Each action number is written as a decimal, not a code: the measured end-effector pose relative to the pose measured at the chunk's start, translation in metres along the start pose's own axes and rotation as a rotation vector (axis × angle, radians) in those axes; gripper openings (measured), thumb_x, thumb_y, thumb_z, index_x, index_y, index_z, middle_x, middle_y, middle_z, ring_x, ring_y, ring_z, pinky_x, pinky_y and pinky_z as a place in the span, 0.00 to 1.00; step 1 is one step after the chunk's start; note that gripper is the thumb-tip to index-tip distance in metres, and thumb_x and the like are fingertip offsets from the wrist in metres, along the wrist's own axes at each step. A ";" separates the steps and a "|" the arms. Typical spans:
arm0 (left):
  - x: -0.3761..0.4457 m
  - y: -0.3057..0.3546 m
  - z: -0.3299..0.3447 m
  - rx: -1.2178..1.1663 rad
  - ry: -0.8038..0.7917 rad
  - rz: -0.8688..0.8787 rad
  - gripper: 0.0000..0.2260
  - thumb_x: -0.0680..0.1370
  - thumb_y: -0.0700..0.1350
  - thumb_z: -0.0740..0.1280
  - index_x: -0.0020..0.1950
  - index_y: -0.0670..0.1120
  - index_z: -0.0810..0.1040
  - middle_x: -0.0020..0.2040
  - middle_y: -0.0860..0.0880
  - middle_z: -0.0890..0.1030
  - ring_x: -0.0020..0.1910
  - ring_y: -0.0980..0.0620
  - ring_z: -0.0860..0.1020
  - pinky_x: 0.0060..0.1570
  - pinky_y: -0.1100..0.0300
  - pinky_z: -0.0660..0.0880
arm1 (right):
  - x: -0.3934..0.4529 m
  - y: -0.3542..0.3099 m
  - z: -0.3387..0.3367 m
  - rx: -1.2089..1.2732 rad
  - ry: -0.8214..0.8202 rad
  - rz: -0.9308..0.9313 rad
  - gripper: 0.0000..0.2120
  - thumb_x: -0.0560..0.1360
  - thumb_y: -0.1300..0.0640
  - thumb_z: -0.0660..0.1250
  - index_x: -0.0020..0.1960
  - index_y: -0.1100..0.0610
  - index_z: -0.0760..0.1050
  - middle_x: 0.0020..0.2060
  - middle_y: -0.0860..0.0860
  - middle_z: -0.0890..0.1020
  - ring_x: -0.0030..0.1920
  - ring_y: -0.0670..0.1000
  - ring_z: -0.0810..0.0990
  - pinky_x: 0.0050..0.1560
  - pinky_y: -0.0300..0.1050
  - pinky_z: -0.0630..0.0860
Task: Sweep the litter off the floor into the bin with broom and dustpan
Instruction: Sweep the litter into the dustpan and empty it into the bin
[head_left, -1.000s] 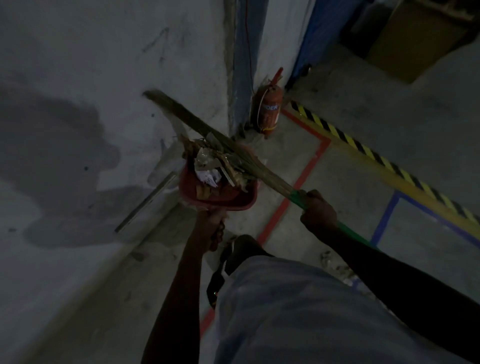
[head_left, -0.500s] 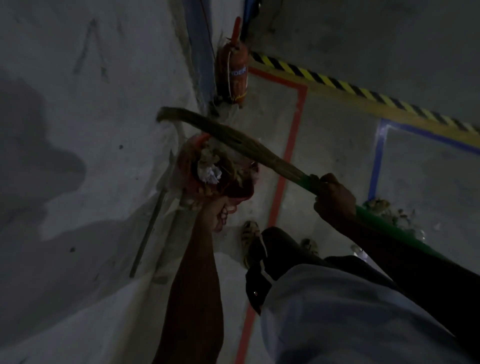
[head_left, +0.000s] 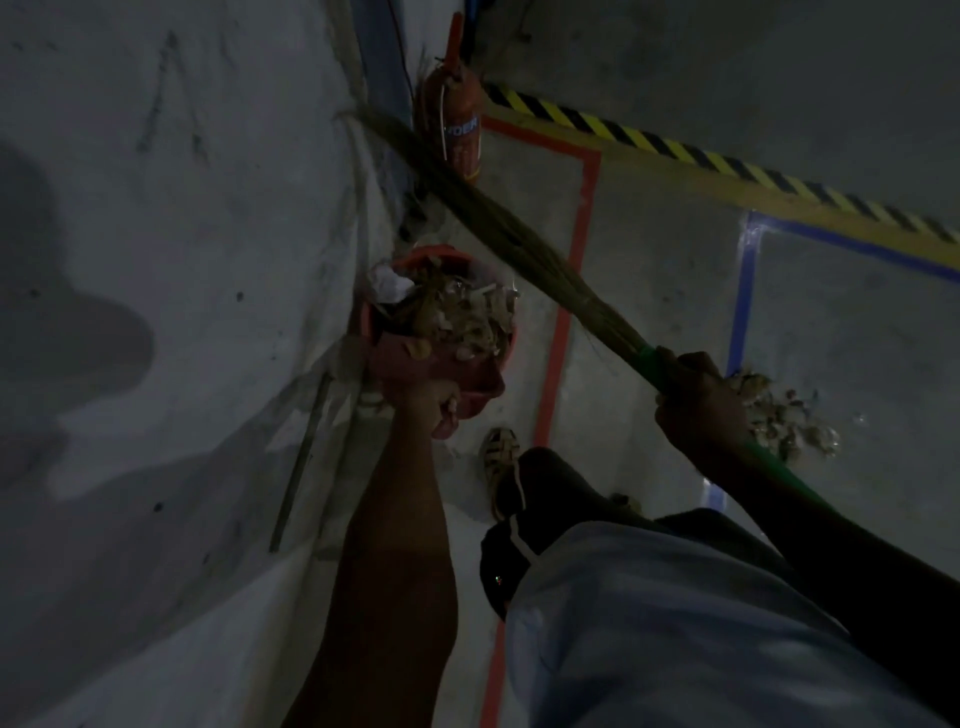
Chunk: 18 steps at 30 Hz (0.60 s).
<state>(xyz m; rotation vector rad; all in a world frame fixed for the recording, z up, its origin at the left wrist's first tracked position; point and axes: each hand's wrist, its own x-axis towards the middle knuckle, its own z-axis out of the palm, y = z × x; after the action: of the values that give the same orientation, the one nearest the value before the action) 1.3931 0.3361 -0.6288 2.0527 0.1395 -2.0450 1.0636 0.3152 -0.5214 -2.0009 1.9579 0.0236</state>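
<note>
My left hand (head_left: 432, 410) grips the handle of a red dustpan (head_left: 441, 371) held up near the wall. The pan is heaped with litter (head_left: 457, 314): pale scraps and a crumpled white paper. My right hand (head_left: 693, 402) grips the green handle of a straw broom (head_left: 519, 244). The broom's bristles slant up and left above the pan, apart from the load, their tip near the wall corner. A second pile of litter (head_left: 784, 421) lies on the floor just right of my right hand. No bin shows in the head view.
A grey wall (head_left: 156, 260) fills the left. A red fire extinguisher (head_left: 460, 135) stands in the corner. Red tape (head_left: 558, 332), blue tape (head_left: 740, 312) and a yellow-black striped kerb (head_left: 727, 171) mark the floor. My sandalled foot (head_left: 501, 457) stands below the pan.
The broom has lifted off the dustpan's load and swung right and up. The view has turned right, bringing the floor pile of litter into sight. Both hands keep their hold.
</note>
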 end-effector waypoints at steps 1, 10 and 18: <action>0.003 -0.001 0.001 -0.013 -0.009 0.020 0.27 0.82 0.38 0.57 0.21 0.42 0.63 0.20 0.50 0.65 0.28 0.56 0.61 0.27 0.66 0.64 | -0.001 -0.001 0.002 0.018 -0.017 0.017 0.30 0.74 0.61 0.69 0.75 0.53 0.68 0.59 0.53 0.73 0.46 0.61 0.78 0.40 0.59 0.79; -0.029 -0.050 0.017 -0.052 0.025 0.067 0.12 0.74 0.34 0.58 0.31 0.45 0.64 0.22 0.51 0.67 0.27 0.56 0.63 0.28 0.66 0.63 | -0.029 0.024 -0.004 0.044 0.017 0.036 0.29 0.73 0.61 0.70 0.73 0.52 0.70 0.59 0.55 0.74 0.48 0.63 0.78 0.44 0.60 0.79; -0.052 -0.121 0.046 -0.193 0.073 0.144 0.17 0.78 0.35 0.58 0.30 0.46 0.62 0.19 0.51 0.64 0.19 0.56 0.63 0.20 0.69 0.63 | -0.075 0.068 -0.015 0.061 0.035 0.041 0.28 0.74 0.63 0.69 0.73 0.53 0.70 0.59 0.57 0.75 0.51 0.64 0.78 0.43 0.51 0.70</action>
<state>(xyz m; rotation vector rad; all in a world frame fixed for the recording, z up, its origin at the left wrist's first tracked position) 1.3192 0.4477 -0.5886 1.9596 0.1882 -1.7982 0.9903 0.3848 -0.5040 -1.9345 1.9965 -0.0608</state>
